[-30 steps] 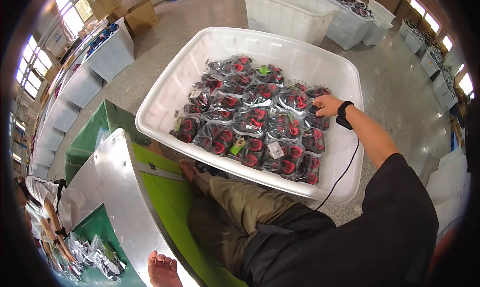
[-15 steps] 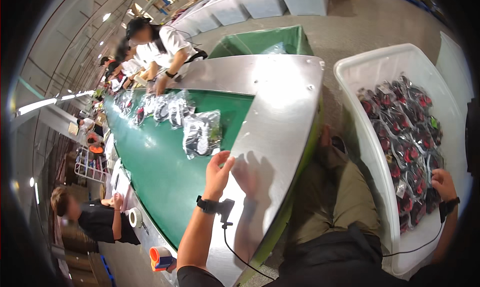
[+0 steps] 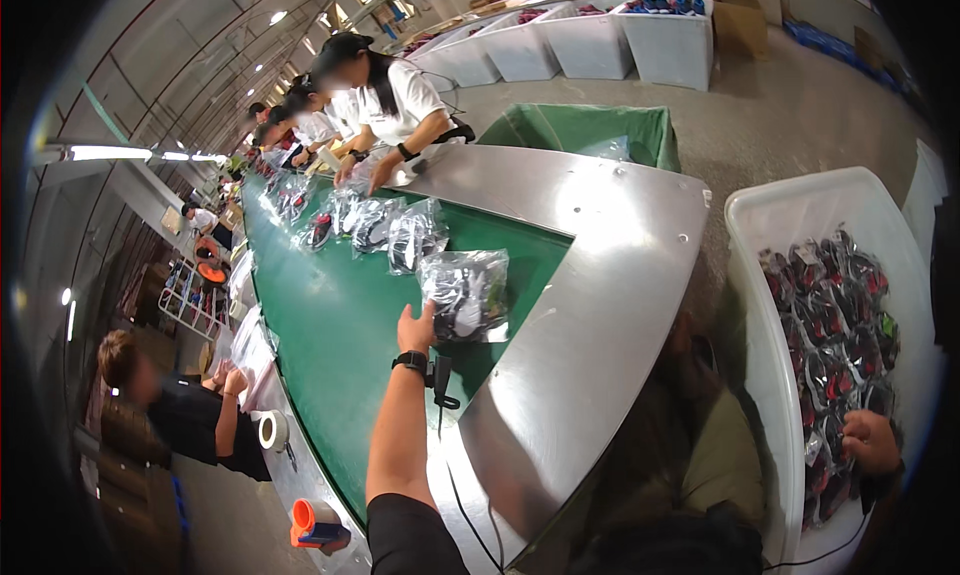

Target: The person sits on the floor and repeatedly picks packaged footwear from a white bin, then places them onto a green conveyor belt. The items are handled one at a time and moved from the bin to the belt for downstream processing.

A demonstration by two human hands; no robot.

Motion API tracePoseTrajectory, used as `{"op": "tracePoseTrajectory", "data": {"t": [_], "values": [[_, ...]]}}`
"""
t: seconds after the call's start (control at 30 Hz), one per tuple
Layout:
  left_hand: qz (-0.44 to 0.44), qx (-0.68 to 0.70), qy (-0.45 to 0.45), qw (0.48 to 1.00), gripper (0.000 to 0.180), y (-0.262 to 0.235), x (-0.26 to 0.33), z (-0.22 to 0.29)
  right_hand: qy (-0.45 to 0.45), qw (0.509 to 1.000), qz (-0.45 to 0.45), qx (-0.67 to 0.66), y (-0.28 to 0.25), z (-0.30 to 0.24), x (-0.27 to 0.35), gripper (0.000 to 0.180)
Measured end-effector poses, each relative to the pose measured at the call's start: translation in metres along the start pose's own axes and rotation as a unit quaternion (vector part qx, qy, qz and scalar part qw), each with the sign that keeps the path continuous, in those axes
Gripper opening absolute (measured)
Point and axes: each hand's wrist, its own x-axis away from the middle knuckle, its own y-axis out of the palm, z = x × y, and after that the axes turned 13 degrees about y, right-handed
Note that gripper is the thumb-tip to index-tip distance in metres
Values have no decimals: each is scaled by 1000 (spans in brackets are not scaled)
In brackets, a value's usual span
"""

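A long factory hall, lit by strip lights, with a green conveyor belt (image 3: 330, 345) running down a steel-framed table (image 3: 600, 275) toward its rounded end. At that end of the belt, just before the steel rim, lies a clear plastic bag (image 3: 467, 293) holding a dark item. The left hand (image 3: 417, 328) touches the bag's near edge, fingers reaching onto the plastic; whether they have pinched it cannot be told from here. A black band and a trailing cable sit at that wrist.

Off the table's right edge stands a white tub (image 3: 760, 375), filled with similar bags of red-and-black goods (image 3: 835, 335). The right hand (image 3: 872, 441) rests among those packs at the tub's near end, fingers curled down onto them, though a firm grip cannot be confirmed.

By appearances the step in hand is taking the end bag off the belt for the tub. The next move would call for a secure pinch on slippery plastic, then a lift clear of the steel rim and across the gap to the tub.

Further up the belt, more bagged items (image 3: 385, 230) wait in a loose row. Other workers (image 3: 390, 105) bend over the far side, and a seated person (image 3: 170, 415) works at the left edge, near a tape roll (image 3: 270, 430).
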Motion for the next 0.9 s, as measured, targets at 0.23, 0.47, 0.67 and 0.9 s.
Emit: {"op": "tracePoseTrajectory", "data": {"t": [0.23,0.47,0.67,0.9], "values": [[-140,182,-53,972,89,5,24,3,3,999,-35,-26,11,7,-5,49],[-101,172,219,955,76,-2,124,34,3,999,-36,29,23,-31,1,48],[-133,278,69,949,38,-32,172,63,-91,991,-51,81,31,-71,6,49],[-160,237,2,958,84,-2,181,94,-229,962,-102,106,46,-122,10,42]]}}
